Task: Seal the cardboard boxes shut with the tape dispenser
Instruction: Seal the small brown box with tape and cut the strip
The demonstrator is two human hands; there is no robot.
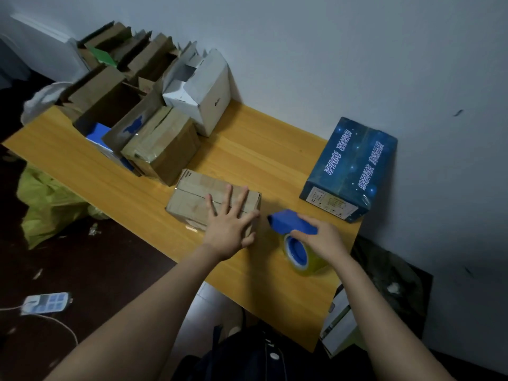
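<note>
The left hand (228,229) is lying flat, fingers spread wide, pressing on the small closed brown cardboard box (192,199) on the yellow wooden table (261,149). The right hand (321,237) is curling around the single blue plastic tape dispenser (288,222), just right of that box. One dark blue printed box (351,166) is sitting well apart.

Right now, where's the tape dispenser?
Head view: the tape dispenser sits right of centre on the table, under the right hand, beside the small cardboard box.
</note>
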